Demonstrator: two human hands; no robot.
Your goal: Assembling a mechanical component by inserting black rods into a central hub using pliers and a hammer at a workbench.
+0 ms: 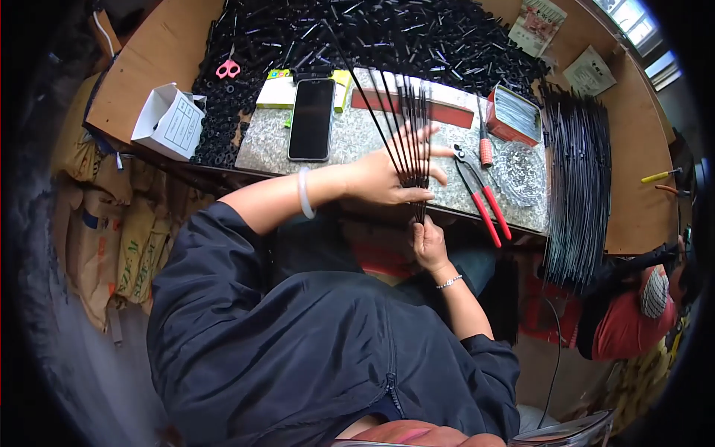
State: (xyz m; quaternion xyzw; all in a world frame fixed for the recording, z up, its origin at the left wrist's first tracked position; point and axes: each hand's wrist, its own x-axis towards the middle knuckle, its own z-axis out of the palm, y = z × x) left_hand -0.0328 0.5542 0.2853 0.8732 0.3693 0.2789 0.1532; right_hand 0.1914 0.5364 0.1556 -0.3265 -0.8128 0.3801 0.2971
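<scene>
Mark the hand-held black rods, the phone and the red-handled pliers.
Hand-held black rods (414,179): head view, where the fan narrows.
Phone (311,119): head view, middle of its dark screen.
Red-handled pliers (482,214): head view, left handle.

Pink scissors (229,69) and a white box (179,128) lie left of a phone (311,119), with seemingly full sacks (95,257) below

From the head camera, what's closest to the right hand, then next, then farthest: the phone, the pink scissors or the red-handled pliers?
From the right hand:
1. Red-handled pliers, up and to its right.
2. Phone, upper left.
3. Pink scissors, farther upper left, past the phone.
</scene>
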